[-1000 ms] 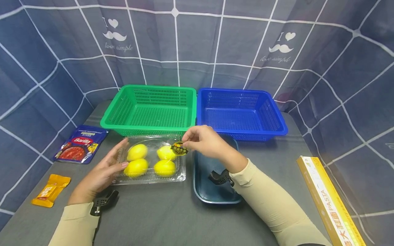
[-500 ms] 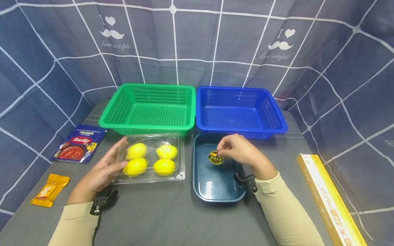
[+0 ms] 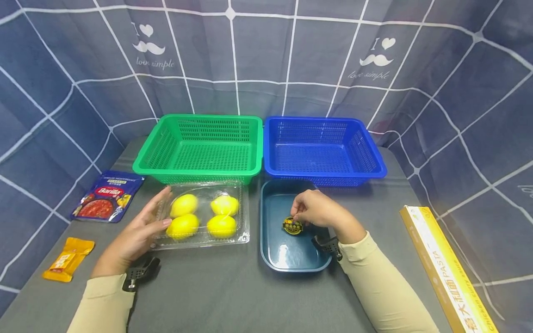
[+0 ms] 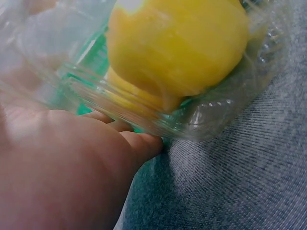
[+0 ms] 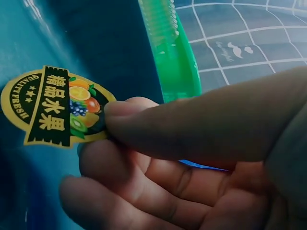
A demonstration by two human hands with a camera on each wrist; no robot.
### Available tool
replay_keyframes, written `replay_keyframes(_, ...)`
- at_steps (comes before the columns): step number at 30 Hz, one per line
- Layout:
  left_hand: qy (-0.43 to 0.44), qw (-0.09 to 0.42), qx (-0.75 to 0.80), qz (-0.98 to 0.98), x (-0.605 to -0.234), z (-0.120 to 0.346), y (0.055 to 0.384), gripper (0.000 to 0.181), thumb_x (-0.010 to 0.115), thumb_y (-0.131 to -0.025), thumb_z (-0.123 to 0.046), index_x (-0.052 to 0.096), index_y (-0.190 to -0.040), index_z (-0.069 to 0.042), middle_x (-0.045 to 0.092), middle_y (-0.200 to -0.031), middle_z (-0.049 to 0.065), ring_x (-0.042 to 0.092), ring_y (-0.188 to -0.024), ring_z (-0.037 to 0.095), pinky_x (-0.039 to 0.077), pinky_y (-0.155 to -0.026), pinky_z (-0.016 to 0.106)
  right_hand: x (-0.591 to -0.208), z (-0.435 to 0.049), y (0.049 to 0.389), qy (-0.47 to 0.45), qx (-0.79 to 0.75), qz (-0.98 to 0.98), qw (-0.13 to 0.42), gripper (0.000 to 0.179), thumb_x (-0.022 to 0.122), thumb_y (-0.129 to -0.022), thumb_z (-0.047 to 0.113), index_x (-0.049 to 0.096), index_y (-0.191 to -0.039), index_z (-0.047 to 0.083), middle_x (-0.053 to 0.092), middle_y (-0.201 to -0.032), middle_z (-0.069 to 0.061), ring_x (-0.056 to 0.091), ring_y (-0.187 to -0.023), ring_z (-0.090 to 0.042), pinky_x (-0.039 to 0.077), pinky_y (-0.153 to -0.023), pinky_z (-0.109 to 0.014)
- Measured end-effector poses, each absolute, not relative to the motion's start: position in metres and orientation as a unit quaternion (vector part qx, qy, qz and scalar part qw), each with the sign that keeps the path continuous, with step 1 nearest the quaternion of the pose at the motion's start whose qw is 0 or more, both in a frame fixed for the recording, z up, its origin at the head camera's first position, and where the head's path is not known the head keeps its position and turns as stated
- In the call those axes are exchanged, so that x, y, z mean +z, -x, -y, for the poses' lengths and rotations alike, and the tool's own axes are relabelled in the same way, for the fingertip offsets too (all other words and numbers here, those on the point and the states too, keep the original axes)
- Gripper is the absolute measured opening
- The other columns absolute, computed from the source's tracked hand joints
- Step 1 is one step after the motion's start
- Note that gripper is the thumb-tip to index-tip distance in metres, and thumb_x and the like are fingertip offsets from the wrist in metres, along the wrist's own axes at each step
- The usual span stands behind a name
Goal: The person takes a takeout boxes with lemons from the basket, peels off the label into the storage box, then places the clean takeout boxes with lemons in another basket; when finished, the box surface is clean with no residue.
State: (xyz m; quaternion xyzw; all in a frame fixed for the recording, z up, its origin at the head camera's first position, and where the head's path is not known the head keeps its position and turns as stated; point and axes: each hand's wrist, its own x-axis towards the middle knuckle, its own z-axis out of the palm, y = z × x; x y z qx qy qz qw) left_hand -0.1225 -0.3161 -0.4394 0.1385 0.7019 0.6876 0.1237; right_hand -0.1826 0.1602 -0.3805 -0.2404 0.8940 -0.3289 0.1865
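My right hand [image 3: 320, 210] pinches a round black-and-gold fruit sticker [image 5: 55, 108] between thumb and fingertips, low over the dark blue-green tray [image 3: 287, 256]. In the right wrist view the sticker's printed face shows; whether it touches the tray I cannot tell. A clear plastic clamshell box [image 3: 243, 231] with several lemons [image 3: 185, 206] inside lies left of the tray, lid down. At its left side my left hand [image 3: 133, 236] rests against it, fingers fairly straight and thumb by the near lemon. The left wrist view shows a lemon [image 4: 177, 48] through the plastic.
Behind stand a green basket [image 3: 197, 172] and a blue basket [image 3: 325, 174], side by side. On the left lie a Barilla pouch [image 3: 106, 196] and an orange packet [image 3: 68, 260]. A long pasta box [image 3: 447, 273] lies on the right.
My right hand has carried the sticker from the clamshell's right edge across to the tray, then lowered slightly. The left hand has stayed at the box.
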Motion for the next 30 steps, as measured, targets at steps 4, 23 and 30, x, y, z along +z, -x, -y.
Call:
replay_keyframes(4, -0.132, 0.124, 0.678, -0.712, -0.437, 0.316, 0.123, 0.081, 0.053, -0.107, -0.001, 0.013, -0.171, -0.03, -0.006, -0.176, 0.0, -0.011, -0.158, 0.028, 0.037, -0.102, 0.015, -0.383, -0.157, 0.182, 0.253, -0.304, -0.902, 0.171, 0.015, 0.079, -0.087, -0.005, 0.071, -0.083, 0.006, 0.065, -0.07, 0.002, 0.062, -0.057, -0.011, 0.055, -0.059, -0.029)
replay_keyframes(23, -0.126, 0.132, 0.683, -0.707, -0.437, 0.316, 0.121, 0.081, 0.052, -0.107, -0.001, 0.012, -0.171, -0.031, -0.008, -0.176, -0.001, -0.015, -0.157, 0.029, 0.013, -0.123, 0.053, -0.376, -0.164, 0.183, 0.2, -0.296, -0.932, 0.056, 0.004, 0.079, -0.089, 0.004, 0.078, -0.093, 0.003, 0.071, -0.077, 0.004, 0.065, -0.068, -0.011, 0.055, -0.069, -0.035)
replay_keyframes(30, -0.131, 0.128, 0.685, -0.705, -0.436, 0.316, 0.122, 0.081, 0.052, -0.107, 0.0, 0.013, -0.171, -0.03, -0.008, -0.176, 0.001, -0.015, -0.157, 0.03, 0.033, -0.112, 0.025, -0.373, -0.176, 0.188, 0.1, -0.401, -0.909, -0.054, 0.015, 0.078, -0.095, 0.012, 0.078, -0.103, -0.001, 0.076, -0.087, -0.008, 0.072, -0.076, -0.022, 0.057, -0.07, -0.035)
